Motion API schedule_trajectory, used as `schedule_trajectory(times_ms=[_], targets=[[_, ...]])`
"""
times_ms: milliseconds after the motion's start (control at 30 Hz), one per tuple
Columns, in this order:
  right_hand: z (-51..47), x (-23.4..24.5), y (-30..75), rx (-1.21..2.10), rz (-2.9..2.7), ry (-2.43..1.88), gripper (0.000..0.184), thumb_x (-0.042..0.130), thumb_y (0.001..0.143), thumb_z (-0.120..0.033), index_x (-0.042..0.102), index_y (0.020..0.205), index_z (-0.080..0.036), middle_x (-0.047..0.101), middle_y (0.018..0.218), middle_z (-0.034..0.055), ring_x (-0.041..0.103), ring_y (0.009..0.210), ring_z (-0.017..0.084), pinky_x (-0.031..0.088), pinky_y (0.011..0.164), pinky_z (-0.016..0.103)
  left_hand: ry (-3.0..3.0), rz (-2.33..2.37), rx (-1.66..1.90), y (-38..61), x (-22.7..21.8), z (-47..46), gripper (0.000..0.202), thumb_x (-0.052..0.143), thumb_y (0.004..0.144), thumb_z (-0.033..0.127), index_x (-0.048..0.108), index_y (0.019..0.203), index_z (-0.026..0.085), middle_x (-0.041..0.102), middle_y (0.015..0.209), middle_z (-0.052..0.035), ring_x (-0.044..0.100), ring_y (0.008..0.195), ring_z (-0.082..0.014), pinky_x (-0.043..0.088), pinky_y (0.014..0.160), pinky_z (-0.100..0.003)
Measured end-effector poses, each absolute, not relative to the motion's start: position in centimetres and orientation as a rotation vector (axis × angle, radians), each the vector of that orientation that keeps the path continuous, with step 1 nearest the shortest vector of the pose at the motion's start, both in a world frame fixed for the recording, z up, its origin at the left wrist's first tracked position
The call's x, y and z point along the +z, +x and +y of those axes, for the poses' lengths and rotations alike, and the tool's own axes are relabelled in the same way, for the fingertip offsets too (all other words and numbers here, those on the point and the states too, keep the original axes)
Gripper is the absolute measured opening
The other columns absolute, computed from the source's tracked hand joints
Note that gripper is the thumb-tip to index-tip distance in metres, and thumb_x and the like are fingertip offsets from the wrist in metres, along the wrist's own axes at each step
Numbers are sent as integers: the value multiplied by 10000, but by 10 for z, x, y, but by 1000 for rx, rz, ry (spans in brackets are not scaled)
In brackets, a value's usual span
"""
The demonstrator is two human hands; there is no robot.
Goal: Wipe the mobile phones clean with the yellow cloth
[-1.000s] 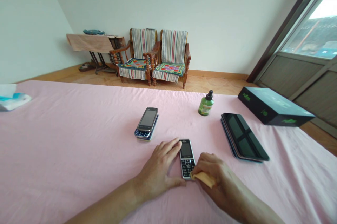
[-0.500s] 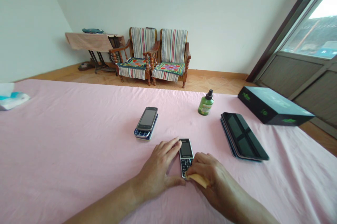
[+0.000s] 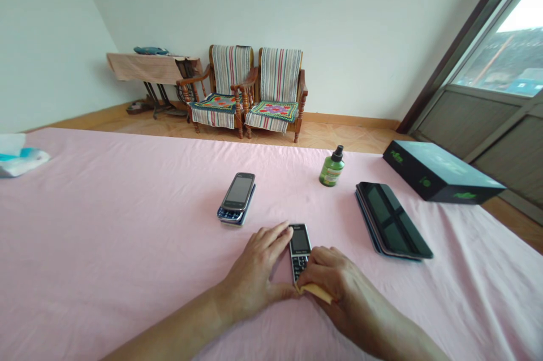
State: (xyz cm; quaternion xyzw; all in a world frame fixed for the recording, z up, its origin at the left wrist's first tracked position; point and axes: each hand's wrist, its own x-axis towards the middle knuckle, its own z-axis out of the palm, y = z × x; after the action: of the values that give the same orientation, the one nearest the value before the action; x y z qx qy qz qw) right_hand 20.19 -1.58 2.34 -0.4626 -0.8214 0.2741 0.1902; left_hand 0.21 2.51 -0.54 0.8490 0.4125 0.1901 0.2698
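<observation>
Shifted left since the earlier frame, along the bottom end of the phone [image 3: 300, 241], with yellow cloth [image 3: 318, 293] pinched in right hand [image 3: 335, 277]. Face up on pink cover [image 3: 127, 270], apparently steadied by left hand [image 3: 254, 265], spread, not clenched, with fingertips at upper left edge, thumb by lower left corner. Apparently wiping: press lightly, follow the edge, avoid shoving toward the thumb.

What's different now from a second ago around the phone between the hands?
The right hand has moved left over the lower keypad of the phone, bringing the yellow cloth to its bottom edge. Nothing was newly grasped or let go. The left hand, phone, stacked phones and green bottle stayed put.
</observation>
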Motion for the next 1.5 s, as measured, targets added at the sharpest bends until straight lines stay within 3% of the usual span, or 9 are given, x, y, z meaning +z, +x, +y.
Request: schedule_trajectory(times_ms=[100, 367, 667, 800, 1067, 1233, 1500], targets=[[-16, 27, 208, 820, -2280, -1311, 222, 587, 872, -51, 724, 821, -217, 640, 851, 38, 594, 819, 183, 406, 703, 283, 2284, 1107, 519, 3, -5, 25, 948, 807, 673, 576, 401, 1452, 220, 402, 1503, -157, 379, 1359, -346, 315, 1114, -542], [-19, 26, 231, 804, -2241, -1387, 243, 543, 870, -39, 706, 829, -216, 630, 830, 35, 598, 792, 184, 418, 691, 296, 2278, 1118, 484, 2, -3, 26, 971, 878, 630, 463, 410, 1447, 222, 402, 1505, -144, 373, 1364, -332, 311, 1127, -521], [-17, 22, 221, 831, -2217, -1315, 236, 559, 865, -17, 714, 836, -193, 624, 839, 48, 600, 788, 180, 438, 683, 281, 2270, 1135, 483, 3, -1, 26, 974, 887, 618, 452, 427, 1436, 192, 406, 1500, -150, 378, 1362, -330, 318, 1129, -506], [-17, 17, 212, 832, -2151, -1291, 231, 550, 865, -15, 695, 816, -188, 626, 837, 40, 601, 786, 169, 440, 678, 265, 2261, 1119, 531, 2, -3, 26, 973, 888, 612, 460, 420, 1440, 251, 417, 1498, -129, 391, 1355, -338, 331, 1115, -529], [-22, 9, 199, 782, -2129, -1305, 223, 566, 804, 21, 658, 814, -181, 638, 881, 46, 587, 834, 190, 439, 724, 294, 2264, 1096, 572, 2, -5, 26, 950, 871, 632, 484, 422, 1439, 259, 425, 1491, -132, 394, 1353, -342, 331, 1111, -539], [-21, 15, 210, 765, -2158, -1402, 264, 542, 765, 51, 662, 813, -179, 626, 834, 40, 578, 796, 198, 420, 696, 304, 2263, 1107, 577, 2, -6, 26, 934, 881, 629, 451, 437, 1429, 264, 429, 1489, -126, 401, 1348, -341, 338, 1110, -538], [-23, 9, 193, 700, -2215, -1360, 194, 564, 815, 1, 653, 813, -171, 634, 849, 52, 572, 805, 200, 420, 707, 308, 2267, 1111, 584, 3, -5, 25, 879, 875, 658, 356, 450, 1419, 249, 442, 1479, -117, 413, 1340, -328, 349, 1112, -518]])
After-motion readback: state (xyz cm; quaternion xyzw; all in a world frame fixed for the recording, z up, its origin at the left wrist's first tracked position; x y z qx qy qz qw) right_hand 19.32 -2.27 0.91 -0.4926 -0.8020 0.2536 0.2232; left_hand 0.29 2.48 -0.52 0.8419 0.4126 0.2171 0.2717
